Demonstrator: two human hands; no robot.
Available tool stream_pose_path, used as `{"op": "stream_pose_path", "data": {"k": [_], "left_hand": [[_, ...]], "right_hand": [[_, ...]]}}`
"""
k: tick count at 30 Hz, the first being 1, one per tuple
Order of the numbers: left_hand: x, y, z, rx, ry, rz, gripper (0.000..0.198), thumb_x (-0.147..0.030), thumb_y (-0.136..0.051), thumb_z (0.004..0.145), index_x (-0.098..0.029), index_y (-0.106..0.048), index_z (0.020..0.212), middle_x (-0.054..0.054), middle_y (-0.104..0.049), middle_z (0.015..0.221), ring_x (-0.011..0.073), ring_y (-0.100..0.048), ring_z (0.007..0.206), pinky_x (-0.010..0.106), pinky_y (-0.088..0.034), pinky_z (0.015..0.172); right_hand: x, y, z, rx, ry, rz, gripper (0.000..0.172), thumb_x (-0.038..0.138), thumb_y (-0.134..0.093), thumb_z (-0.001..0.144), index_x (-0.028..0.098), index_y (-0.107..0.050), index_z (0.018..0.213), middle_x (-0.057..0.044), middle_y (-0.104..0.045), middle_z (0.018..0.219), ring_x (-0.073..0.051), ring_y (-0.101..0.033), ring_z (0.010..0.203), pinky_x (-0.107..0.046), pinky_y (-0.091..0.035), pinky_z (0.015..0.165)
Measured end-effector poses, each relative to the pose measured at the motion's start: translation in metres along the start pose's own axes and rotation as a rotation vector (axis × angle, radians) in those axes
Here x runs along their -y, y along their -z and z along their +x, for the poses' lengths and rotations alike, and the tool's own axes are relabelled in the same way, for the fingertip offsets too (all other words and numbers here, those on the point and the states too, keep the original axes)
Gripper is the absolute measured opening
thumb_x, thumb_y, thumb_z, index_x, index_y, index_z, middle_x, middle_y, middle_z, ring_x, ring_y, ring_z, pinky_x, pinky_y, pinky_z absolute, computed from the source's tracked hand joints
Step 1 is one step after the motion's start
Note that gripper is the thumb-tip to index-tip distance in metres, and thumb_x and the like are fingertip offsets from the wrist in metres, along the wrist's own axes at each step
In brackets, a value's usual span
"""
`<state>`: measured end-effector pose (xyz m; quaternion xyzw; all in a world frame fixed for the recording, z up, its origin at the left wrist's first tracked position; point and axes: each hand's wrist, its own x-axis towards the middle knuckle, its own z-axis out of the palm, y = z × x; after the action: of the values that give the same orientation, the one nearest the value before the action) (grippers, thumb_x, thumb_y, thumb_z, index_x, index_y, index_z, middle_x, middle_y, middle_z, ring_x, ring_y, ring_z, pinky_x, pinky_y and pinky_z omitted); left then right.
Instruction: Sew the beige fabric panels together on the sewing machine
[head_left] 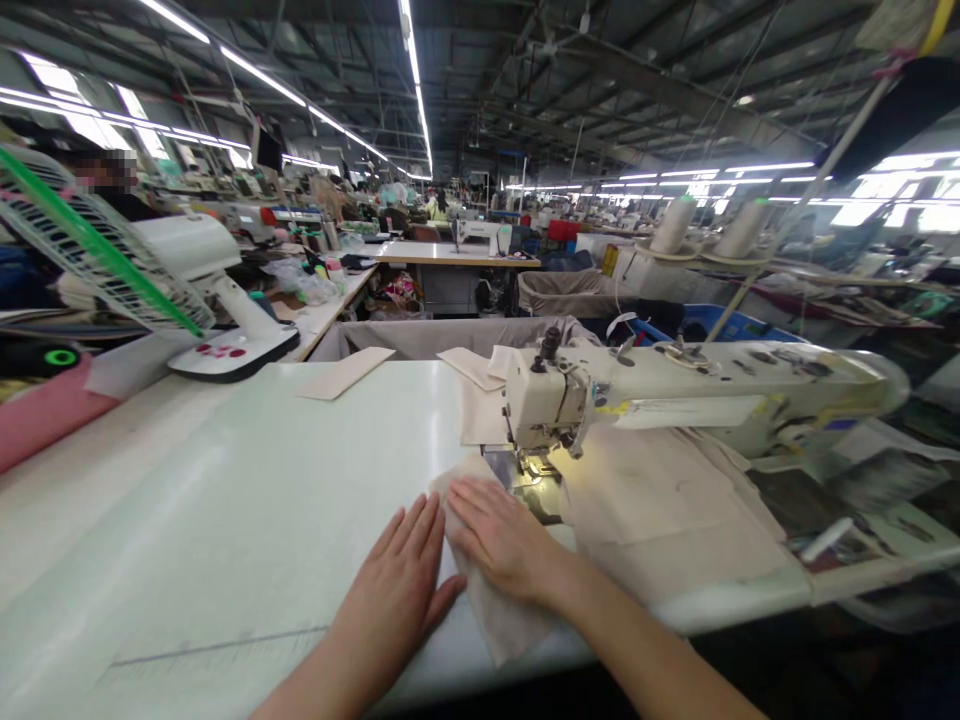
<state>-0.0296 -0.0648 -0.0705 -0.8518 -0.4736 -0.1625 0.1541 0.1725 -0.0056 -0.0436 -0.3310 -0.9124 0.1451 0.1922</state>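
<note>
A strip of beige fabric [510, 622] lies on the pale table in front of the sewing machine [551, 400]. My right hand [499, 530] rests flat on the strip, its fingers stretched toward the upper end. Beside it, my left hand [405, 560] is laid palm down with fingers extended, the tips at the strip's left edge. The lit needle area [536, 470] is just beyond my right hand. Under the machine arm spreads a larger beige fabric piece [667, 500]. Another beige piece [480, 405] sits left of the machine head.
A loose beige cut piece [346, 374] lies at the table's far edge, with a fabric-lined bin [435, 335] behind it. At the left stands a white fan [240, 300]. Thread cones [673, 226] rise behind the machine, near a blue crate [739, 322].
</note>
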Motion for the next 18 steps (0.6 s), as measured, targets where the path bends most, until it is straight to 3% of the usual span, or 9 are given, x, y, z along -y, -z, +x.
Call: {"op": "stream_pose_path", "data": {"k": [5,8,10,12,15,18], "left_hand": [[0.007,0.022,0.02,0.084,0.061,-0.08,0.046,-0.051,-0.046,0.099,-0.016,-0.071,0.117,0.018,-0.07,0.127,0.0338,-0.065,0.118,0.055,-0.046,0.106],[0.016,0.032,0.051,0.175,0.184,-0.186,0.035,-0.038,-0.045,0.101,-0.019,-0.072,0.093,0.013,-0.073,0.11,0.029,-0.068,0.102,0.048,-0.051,0.096],[0.022,0.029,0.077,0.196,0.301,-0.298,0.026,-0.034,-0.053,0.096,-0.017,-0.069,0.107,0.014,-0.07,0.111,0.0291,-0.066,0.1,0.044,-0.052,0.09],[0.028,0.021,0.102,0.248,0.423,-0.453,0.034,-0.033,-0.071,0.081,-0.017,-0.067,0.111,0.014,-0.069,0.112,0.0286,-0.064,0.105,0.041,-0.049,0.093],[0.034,0.005,0.126,0.347,0.459,-0.539,0.029,-0.03,-0.076,0.069,-0.019,-0.069,0.094,0.004,-0.069,0.083,0.0231,-0.065,0.078,0.033,-0.05,0.074],[0.038,0.002,0.132,0.407,0.452,-0.599,0.016,-0.031,-0.073,0.065,-0.021,-0.062,0.068,-0.001,-0.06,0.063,0.02,-0.06,0.066,0.028,-0.045,0.063]], "right_hand": [[-0.022,0.001,0.015,-0.142,-0.142,-0.122,0.042,0.02,-0.049,0.101,0.01,-0.055,0.141,-0.018,-0.054,0.148,-0.027,-0.047,0.141,-0.046,-0.039,0.118],[-0.021,0.007,0.005,-0.258,-0.135,-0.041,0.045,0.013,-0.042,0.099,0.012,-0.055,0.142,-0.017,-0.057,0.144,-0.025,-0.052,0.136,-0.045,-0.044,0.115],[-0.017,0.009,-0.009,-0.359,-0.166,0.023,0.047,0.012,-0.039,0.099,0.017,-0.054,0.143,-0.015,-0.059,0.141,-0.024,-0.055,0.131,-0.046,-0.047,0.112],[-0.013,0.012,-0.026,-0.449,-0.231,0.061,0.046,0.014,-0.038,0.099,0.02,-0.056,0.14,-0.013,-0.063,0.134,-0.025,-0.058,0.126,-0.047,-0.05,0.108],[-0.011,0.015,-0.056,-0.52,-0.323,0.097,0.039,0.017,-0.04,0.099,0.021,-0.063,0.131,-0.013,-0.067,0.126,-0.026,-0.061,0.12,-0.048,-0.051,0.106],[-0.01,0.018,-0.081,-0.559,-0.418,0.182,0.033,0.022,-0.043,0.099,0.02,-0.066,0.123,-0.013,-0.068,0.123,-0.026,-0.062,0.118,-0.046,-0.053,0.103]]}}
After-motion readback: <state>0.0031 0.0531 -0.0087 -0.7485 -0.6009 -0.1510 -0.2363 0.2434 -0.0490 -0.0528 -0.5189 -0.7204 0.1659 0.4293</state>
